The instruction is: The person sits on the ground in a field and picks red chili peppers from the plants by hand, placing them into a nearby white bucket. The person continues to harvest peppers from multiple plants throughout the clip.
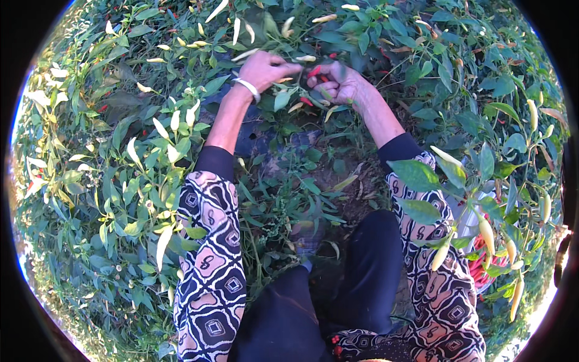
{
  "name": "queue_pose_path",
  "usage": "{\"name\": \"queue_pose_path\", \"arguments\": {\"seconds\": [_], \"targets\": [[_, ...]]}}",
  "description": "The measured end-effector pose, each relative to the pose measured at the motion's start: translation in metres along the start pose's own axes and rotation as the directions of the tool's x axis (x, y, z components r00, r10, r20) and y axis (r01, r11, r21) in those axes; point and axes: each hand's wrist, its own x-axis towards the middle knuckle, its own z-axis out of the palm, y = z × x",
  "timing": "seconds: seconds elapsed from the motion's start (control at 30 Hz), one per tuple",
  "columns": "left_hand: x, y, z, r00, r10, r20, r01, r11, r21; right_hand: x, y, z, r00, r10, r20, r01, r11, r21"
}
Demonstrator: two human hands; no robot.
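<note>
My right hand [339, 85] is curled around red chili peppers [314, 71], their ends showing between the fingers. Just to its left, my left hand [266, 72], with a white bangle [248, 88] at the wrist, reaches into the same chili plant. Its thumb and fingertips come together beside a stem; whether they grip anything is unclear. Another red chili [306, 101] hangs just below the hands, next to a green leaf [282, 100]. Pale yellow chilies [306, 58] point out of the foliage around both hands.
Chili plants [167, 181] with pale pods crowd both sides. At right, a pale container [463, 221] of red chilies [481, 267] stands partly behind leafy branches. Dark plastic sheeting [258, 138] and weeds [289, 203] cover ground before my knees.
</note>
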Motion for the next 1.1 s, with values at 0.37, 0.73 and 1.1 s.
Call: {"name": "queue_pose_path", "arguments": {"seconds": [0.37,0.73,1.1], "targets": [[-0.002,0.002,0.018,0.997,-0.008,-0.076,0.044,0.876,0.480,-0.052,0.049,0.038,0.838,-0.545,-0.005,0.222,0.349,-0.911],[0.039,-0.016,-0.083,0.990,0.141,0.020,-0.141,0.990,0.021,-0.064,-0.021,-0.003,0.574,-0.741,-0.348,0.436,0.636,-0.637],[0.033,-0.017,-0.105,0.976,0.146,0.160,-0.167,0.978,0.128,-0.031,-0.040,-0.022,0.966,-0.046,-0.254,0.057,0.998,0.034]]}}
